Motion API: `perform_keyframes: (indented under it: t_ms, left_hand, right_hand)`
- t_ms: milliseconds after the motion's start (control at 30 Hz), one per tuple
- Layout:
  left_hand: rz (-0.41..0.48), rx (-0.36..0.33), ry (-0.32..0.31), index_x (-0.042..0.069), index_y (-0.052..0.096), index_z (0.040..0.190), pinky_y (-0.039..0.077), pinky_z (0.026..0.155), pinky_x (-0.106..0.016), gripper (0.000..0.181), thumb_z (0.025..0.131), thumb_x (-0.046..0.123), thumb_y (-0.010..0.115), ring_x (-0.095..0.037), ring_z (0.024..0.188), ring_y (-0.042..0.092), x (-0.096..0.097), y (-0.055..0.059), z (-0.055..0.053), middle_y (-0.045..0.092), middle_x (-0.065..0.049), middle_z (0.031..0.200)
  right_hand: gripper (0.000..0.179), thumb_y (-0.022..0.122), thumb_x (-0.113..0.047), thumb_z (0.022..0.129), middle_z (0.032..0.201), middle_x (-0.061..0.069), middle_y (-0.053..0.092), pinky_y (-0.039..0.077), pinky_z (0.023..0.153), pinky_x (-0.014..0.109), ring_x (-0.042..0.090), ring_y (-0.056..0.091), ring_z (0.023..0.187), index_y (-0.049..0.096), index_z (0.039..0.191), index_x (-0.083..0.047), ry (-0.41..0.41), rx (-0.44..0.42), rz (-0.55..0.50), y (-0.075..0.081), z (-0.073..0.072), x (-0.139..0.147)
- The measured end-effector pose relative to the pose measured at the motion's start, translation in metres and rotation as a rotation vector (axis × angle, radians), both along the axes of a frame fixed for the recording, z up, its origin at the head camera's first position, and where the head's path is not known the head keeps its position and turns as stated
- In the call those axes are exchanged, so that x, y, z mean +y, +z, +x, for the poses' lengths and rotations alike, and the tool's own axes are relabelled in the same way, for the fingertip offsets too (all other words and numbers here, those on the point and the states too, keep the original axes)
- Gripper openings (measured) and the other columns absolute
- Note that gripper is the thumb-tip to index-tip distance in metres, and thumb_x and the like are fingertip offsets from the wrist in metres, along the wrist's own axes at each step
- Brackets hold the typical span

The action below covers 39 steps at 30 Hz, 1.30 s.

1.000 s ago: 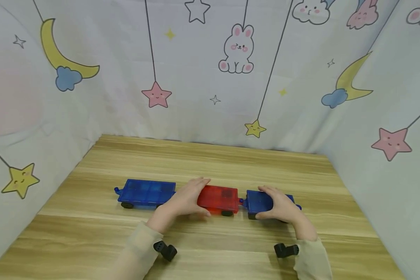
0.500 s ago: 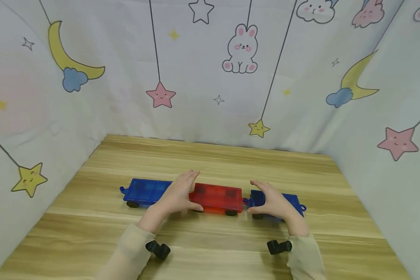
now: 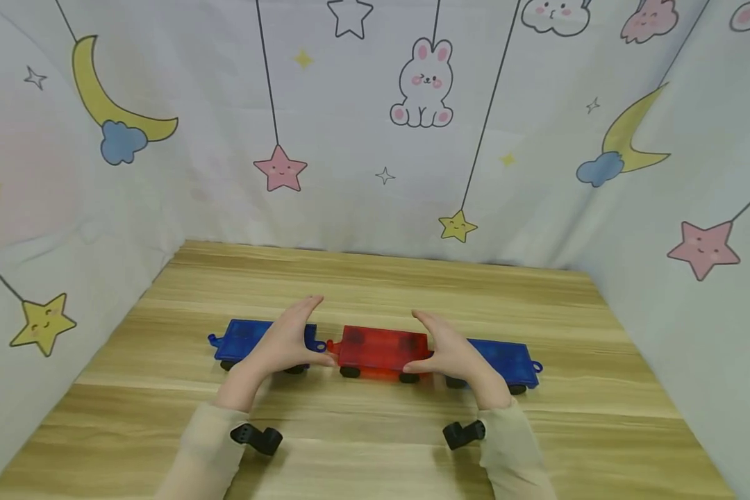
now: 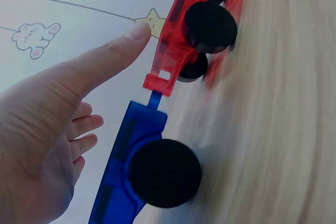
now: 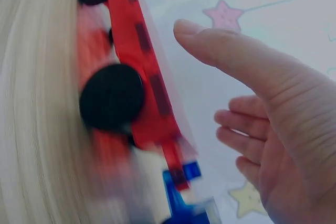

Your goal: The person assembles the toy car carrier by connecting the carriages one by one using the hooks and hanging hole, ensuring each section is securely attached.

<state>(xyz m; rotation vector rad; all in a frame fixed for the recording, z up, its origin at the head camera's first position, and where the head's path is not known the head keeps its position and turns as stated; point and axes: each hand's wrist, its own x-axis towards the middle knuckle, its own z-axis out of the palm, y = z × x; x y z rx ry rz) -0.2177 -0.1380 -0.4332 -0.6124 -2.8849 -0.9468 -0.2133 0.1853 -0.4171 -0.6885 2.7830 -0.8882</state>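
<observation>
Three flat toy train cars with black wheels stand in a row on the wooden table. The red car [image 3: 378,349] is in the middle, between the left blue car [image 3: 242,336] and the right blue car [image 3: 514,361]. In the wrist views, its ends meet the blue couplings [image 5: 181,177]. My left hand [image 3: 281,344] is spread above the left blue car's right end, thumb apart from the fingers. The right hand [image 3: 455,354], also spread, is over the gap between the red car and the right blue one, hiding that joint in the head view. Neither hand grips anything.
The wooden table [image 3: 362,430] runs back to a white cloth backdrop [image 3: 337,111] printed with stars, moons and a bunny. More cloth rises along both sides. A small black camera sits on each wrist.
Both hands have shifted left along the row, the left off the red car and the right towards it, with fingers spread. The cars stay about where they were; the head view sways slightly.
</observation>
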Motion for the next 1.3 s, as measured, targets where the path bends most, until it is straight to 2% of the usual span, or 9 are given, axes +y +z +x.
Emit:
perform_keyframes:
  t_ms: [233, 433, 600, 733, 900, 1033, 1133, 1300]
  left_hand:
    - [0.031, -0.078, 0.043, 0.003, 0.025, 0.154, 0.029, 0.11, -0.064, 0.117, 0.065, 0.044, 0.09, -0.046, 0.144, 0.025, -0.016, -0.003, -0.001, 0.023, -0.026, 0.158]
    - [0.043, -0.107, 0.044, 0.001, 0.023, 0.154, 0.027, 0.111, -0.065, 0.118, 0.065, 0.037, 0.091, -0.047, 0.145, 0.022, -0.029, -0.002, -0.002, 0.022, -0.027, 0.158]
    - [0.044, -0.116, 0.016, -0.002, 0.023, 0.153, 0.025, 0.11, -0.067, 0.12, 0.063, 0.037, 0.092, -0.049, 0.145, 0.019, -0.034, -0.001, -0.002, 0.021, -0.029, 0.157]
    - [0.059, -0.15, -0.024, -0.003, 0.027, 0.152, 0.026, 0.108, -0.069, 0.119, 0.061, 0.036, 0.093, -0.052, 0.144, 0.019, -0.039, -0.002, -0.003, 0.021, -0.032, 0.157]
    - [0.089, -0.178, -0.079, -0.003, 0.032, 0.149, 0.023, 0.11, -0.068, 0.115, 0.06, 0.035, 0.094, -0.05, 0.141, 0.026, -0.045, -0.004, -0.004, 0.034, -0.027, 0.152]
    - [0.097, -0.188, -0.097, -0.003, 0.037, 0.147, 0.028, 0.111, -0.064, 0.112, 0.059, 0.037, 0.094, -0.045, 0.137, 0.038, -0.048, -0.005, -0.006, 0.047, -0.022, 0.146]
    - [0.096, -0.2, -0.091, -0.002, 0.04, 0.146, 0.035, 0.108, -0.062, 0.11, 0.059, 0.037, 0.094, -0.043, 0.135, 0.041, -0.049, -0.006, -0.007, 0.048, -0.021, 0.145]
    - [0.077, -0.2, -0.082, -0.003, 0.042, 0.144, 0.029, 0.11, -0.063, 0.106, 0.06, 0.034, 0.094, -0.044, 0.136, 0.039, -0.049, -0.006, -0.007, 0.048, -0.022, 0.145]
  right_hand:
    - [0.1, 0.084, -0.04, 0.074, 0.156, 0.015, 0.036, 0.032, 0.113, 0.057, 0.037, 0.032, 0.144, 0.033, 0.153, -0.006, 0.002, -0.005, 0.002, -0.005, 0.0, -0.026]
    - [0.099, 0.085, -0.039, 0.073, 0.154, 0.015, 0.039, 0.035, 0.112, 0.053, 0.036, 0.036, 0.142, 0.035, 0.151, -0.004, 0.052, 0.023, 0.031, -0.009, -0.005, -0.042]
    - [0.095, 0.085, -0.038, 0.073, 0.152, 0.015, 0.042, 0.037, 0.111, 0.052, 0.036, 0.038, 0.14, 0.039, 0.149, -0.002, 0.08, 0.015, 0.049, -0.008, -0.006, -0.051]
    - [0.092, 0.086, -0.036, 0.073, 0.149, 0.016, 0.045, 0.038, 0.111, 0.051, 0.036, 0.042, 0.137, 0.042, 0.146, 0.0, 0.1, -0.005, 0.056, -0.008, -0.007, -0.055]
    - [0.091, 0.086, -0.034, 0.072, 0.147, 0.016, 0.048, 0.04, 0.109, 0.05, 0.034, 0.046, 0.135, 0.044, 0.146, -0.002, 0.108, -0.021, 0.063, -0.01, -0.008, -0.057]
    - [0.091, 0.085, -0.034, 0.073, 0.148, 0.014, 0.047, 0.04, 0.11, 0.049, 0.033, 0.045, 0.135, 0.043, 0.147, -0.004, 0.105, -0.04, 0.067, -0.012, -0.009, -0.057]
    - [0.089, 0.085, -0.033, 0.074, 0.148, 0.014, 0.046, 0.039, 0.11, 0.05, 0.033, 0.044, 0.136, 0.043, 0.147, -0.004, 0.109, -0.047, 0.056, -0.013, -0.011, -0.056]
    - [0.087, 0.084, -0.03, 0.076, 0.148, 0.015, 0.046, 0.038, 0.111, 0.05, 0.034, 0.044, 0.136, 0.043, 0.147, -0.003, 0.123, -0.054, 0.046, -0.014, -0.012, -0.055]
